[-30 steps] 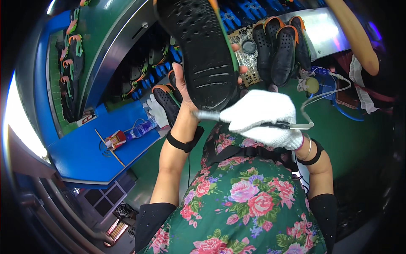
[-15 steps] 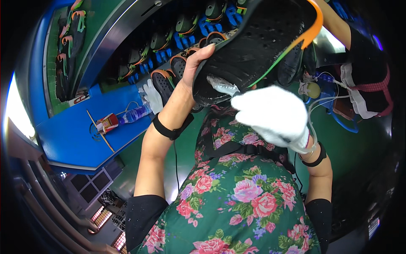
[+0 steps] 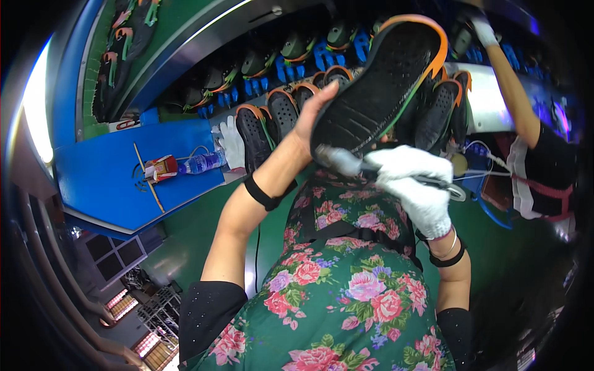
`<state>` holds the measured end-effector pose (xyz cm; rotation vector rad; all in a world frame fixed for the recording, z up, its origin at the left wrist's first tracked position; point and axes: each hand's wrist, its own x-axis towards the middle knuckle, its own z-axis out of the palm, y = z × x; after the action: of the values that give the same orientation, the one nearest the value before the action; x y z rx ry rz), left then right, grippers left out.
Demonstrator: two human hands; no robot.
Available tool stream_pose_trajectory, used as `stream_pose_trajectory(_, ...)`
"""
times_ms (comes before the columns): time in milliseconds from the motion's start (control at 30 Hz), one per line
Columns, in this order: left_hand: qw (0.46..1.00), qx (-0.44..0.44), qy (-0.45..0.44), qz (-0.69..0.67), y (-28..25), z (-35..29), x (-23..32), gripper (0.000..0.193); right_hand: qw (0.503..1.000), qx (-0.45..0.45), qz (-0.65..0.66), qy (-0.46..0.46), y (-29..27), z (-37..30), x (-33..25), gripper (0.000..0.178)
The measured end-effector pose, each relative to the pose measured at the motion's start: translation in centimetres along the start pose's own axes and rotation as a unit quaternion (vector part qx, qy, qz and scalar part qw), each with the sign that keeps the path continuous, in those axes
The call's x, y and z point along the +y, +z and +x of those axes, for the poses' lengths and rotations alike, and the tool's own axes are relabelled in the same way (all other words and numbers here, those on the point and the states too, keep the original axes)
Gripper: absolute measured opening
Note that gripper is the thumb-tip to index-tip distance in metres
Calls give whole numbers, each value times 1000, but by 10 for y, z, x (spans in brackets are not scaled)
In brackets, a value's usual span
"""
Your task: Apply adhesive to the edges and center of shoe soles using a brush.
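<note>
My bare left hand (image 3: 317,111) grips the left edge of a black shoe sole (image 3: 380,86) with orange and green trim, tilted up in front of me. In a white knitted glove, my right hand (image 3: 416,185) is closed around the handle of a brush. The brush's pale, blurred bristles (image 3: 340,162) are at the near end of the sole's inner face, where wet-looking streaks show. A thin clear tube (image 3: 479,174) runs near the right hand, but I cannot tell whether it joins the brush. The left fingers behind the sole are mostly hidden.
On the left, a blue table (image 3: 93,188) holds a bottle (image 3: 204,162), a red carton (image 3: 162,168) with a stick, and a white glove (image 3: 231,143). Similar soles (image 3: 252,133) stand beyond my hands. Behind are shoes on blue holders (image 3: 289,69). A co-worker's arm (image 3: 513,86) reaches in at right.
The sole has moved lower and farther from the camera, so more of it shows. My right hand and the brush have shifted slightly right and down, remaining at its near end.
</note>
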<state>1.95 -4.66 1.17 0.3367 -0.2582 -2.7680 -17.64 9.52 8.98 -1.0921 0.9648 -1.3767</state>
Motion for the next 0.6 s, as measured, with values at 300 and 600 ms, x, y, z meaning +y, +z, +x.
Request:
stream_pose_trajectory(300,991,7,56,-125,17,-25,-50,77,858,35,-435,-271,-19,57,-12,26)
stream_pose_trajectory(600,937,-103,264,205,74,-96,58,135,974,175,138,38,-23,25,-11,20)
